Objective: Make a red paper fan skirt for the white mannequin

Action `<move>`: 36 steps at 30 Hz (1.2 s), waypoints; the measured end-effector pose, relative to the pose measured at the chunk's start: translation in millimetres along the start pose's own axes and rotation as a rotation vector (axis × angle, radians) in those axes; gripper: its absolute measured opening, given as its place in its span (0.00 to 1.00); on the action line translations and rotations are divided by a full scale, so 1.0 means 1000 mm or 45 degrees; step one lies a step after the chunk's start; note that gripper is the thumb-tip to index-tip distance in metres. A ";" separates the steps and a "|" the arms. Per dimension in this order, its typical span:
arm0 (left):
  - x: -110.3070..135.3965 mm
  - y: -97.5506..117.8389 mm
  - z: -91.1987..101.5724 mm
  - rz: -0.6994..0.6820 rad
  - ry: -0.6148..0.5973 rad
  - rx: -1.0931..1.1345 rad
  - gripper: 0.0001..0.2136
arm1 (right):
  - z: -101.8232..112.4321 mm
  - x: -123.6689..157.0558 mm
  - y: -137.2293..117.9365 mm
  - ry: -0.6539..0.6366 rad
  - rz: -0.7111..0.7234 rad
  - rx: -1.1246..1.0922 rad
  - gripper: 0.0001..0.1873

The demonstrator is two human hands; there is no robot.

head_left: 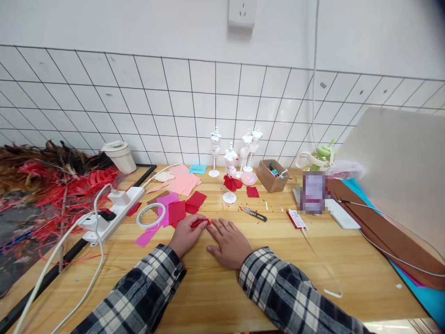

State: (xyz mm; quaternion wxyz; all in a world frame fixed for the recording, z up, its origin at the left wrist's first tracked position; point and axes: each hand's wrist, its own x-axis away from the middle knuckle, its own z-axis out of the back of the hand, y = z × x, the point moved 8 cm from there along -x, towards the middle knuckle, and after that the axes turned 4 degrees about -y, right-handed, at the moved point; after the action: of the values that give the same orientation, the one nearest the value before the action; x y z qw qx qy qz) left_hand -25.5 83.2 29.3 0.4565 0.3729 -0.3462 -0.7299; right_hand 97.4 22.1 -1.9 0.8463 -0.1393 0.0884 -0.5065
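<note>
My left hand (187, 235) pinches a small folded red scrap (200, 223), cloth or crepe paper, low over the wooden table. Flat on the table, my right hand (230, 243) has its fingers stretched out, with its fingertips by the scrap's right end. Whether they press on it I cannot tell. Left of my hands lie red squares (176, 212), magenta strips (149, 235) and a roll of white tape (150, 215). A small white dress form (230, 160) stands ahead, a red ruffled skirt (232, 183) around its lower part. Thread snips (254, 214) lie to the right.
More dress forms (215, 150) stand by the tiled wall, near a cardboard box (273, 178). A power strip (113, 215) with cables and a heap of feathers (76, 181) are at left. A red-and-white packet (296, 219) and a white power bank-like slab (342, 215) lie right.
</note>
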 end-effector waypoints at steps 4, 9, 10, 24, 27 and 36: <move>0.003 -0.002 0.003 0.000 0.005 -0.027 0.10 | 0.002 -0.002 0.002 -0.030 -0.007 0.000 0.35; 0.002 -0.001 -0.001 -0.039 -0.020 -0.094 0.10 | 0.003 -0.001 0.004 -0.029 -0.006 -0.049 0.35; 0.001 -0.001 -0.003 -0.043 -0.031 -0.096 0.09 | 0.003 0.000 0.004 -0.021 -0.004 -0.059 0.35; 0.006 -0.006 -0.024 -0.076 -0.174 -0.344 0.08 | -0.015 0.012 0.003 -0.113 -0.093 -0.156 0.37; 0.006 0.000 -0.022 -0.129 -0.185 -0.341 0.08 | -0.012 0.011 0.003 -0.113 -0.079 -0.176 0.37; 0.002 0.001 -0.014 -0.159 -0.217 -0.262 0.10 | -0.015 0.018 -0.001 -0.103 -0.093 -0.179 0.41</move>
State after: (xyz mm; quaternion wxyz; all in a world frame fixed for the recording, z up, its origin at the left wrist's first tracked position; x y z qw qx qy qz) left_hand -13.4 78.9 22.7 0.4149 0.2817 -0.2834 -0.8174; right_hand 101.0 3.3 -15.8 0.8182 -0.2222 0.0842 -0.5236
